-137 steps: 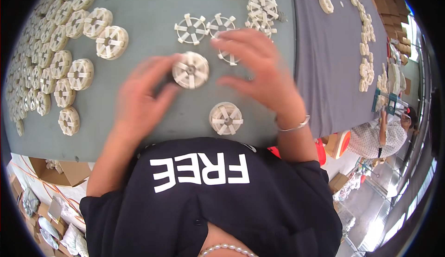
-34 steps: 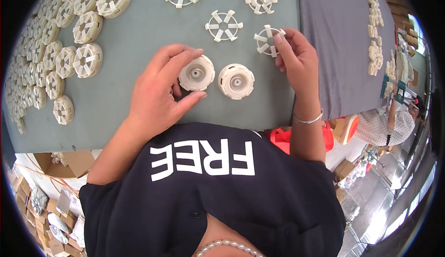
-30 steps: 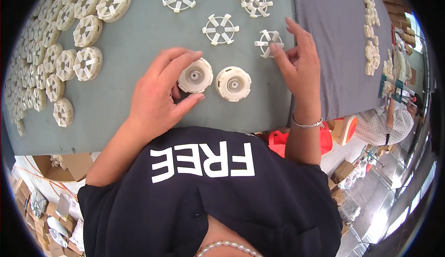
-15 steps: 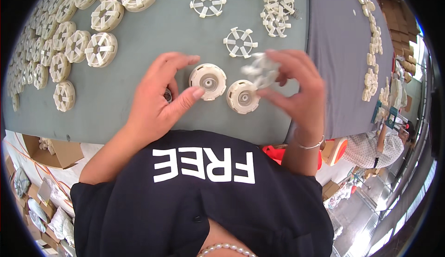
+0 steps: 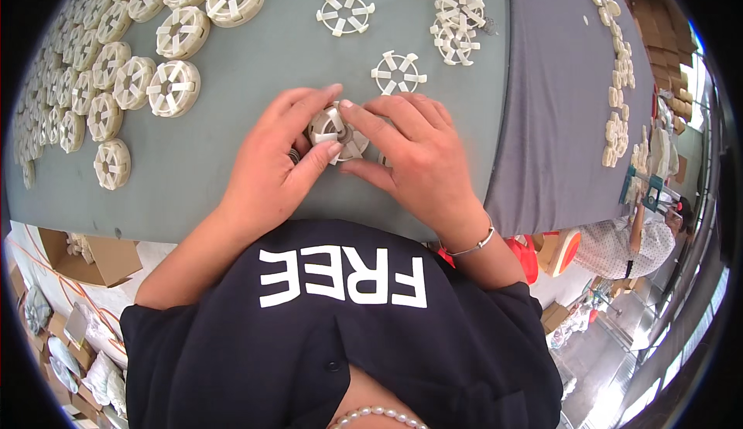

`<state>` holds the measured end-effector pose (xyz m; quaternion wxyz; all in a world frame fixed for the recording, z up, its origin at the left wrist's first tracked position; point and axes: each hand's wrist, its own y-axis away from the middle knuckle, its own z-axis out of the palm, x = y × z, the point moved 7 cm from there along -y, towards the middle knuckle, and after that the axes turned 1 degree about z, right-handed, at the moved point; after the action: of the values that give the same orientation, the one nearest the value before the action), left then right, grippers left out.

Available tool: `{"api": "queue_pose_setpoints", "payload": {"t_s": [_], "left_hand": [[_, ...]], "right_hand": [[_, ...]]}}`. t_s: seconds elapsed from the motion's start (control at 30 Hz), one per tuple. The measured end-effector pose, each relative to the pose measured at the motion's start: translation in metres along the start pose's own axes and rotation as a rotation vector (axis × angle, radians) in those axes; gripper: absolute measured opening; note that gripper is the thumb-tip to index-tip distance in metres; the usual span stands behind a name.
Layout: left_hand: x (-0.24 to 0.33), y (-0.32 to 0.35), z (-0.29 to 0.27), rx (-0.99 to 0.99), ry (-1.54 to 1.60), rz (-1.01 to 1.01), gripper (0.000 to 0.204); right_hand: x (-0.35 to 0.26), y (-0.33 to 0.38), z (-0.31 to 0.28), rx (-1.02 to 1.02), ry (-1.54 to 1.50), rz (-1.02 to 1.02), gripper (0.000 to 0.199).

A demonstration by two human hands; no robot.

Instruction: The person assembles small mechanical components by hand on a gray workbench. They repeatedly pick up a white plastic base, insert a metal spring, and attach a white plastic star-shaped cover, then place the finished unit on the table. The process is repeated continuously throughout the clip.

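Observation:
A round cream plastic housing [image 5: 354, 149] sits on the table in front of me, with a spoked plastic ring [image 5: 329, 125] tilted over its top. My left hand [image 5: 275, 154] wraps the left side of both, thumb at the near edge and fingers at the far edge. A small dark wire spring [image 5: 294, 156] shows in its palm. From the right, my right hand [image 5: 418, 146] pinches the ring and housing between thumb and fingers. The second round housing is almost wholly hidden under my right hand.
Two loose spoked rings [image 5: 398, 73] lie beyond my hands, with a heap of rings [image 5: 458, 18] and wire springs at the back right. Rows of assembled discs [image 5: 173, 88] fill the left. Grey cloth [image 5: 542, 119] covers the right side; a cardboard box [image 5: 93, 257] stands below the table.
My right hand has moved left, carrying the spoked ring from above the right housing onto the left one. My left hand has closed in around that housing.

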<state>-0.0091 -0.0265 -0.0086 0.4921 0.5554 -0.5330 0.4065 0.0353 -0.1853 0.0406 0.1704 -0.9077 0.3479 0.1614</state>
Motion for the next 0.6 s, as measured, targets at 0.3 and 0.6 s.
{"api": "queue_pose_setpoints", "payload": {"t_s": [0.3,0.6], "left_hand": [[0.007,0.003,-0.002,0.055,-0.161,0.065,0.067],[0.021,0.007,-0.045,0.436,-0.587,0.268,0.074]], "right_hand": [[-0.003,-0.005,0.003,-0.002,0.034,-0.028,0.055],[0.091,-0.005,-0.021,0.09,-0.177,0.103,0.024]]}}
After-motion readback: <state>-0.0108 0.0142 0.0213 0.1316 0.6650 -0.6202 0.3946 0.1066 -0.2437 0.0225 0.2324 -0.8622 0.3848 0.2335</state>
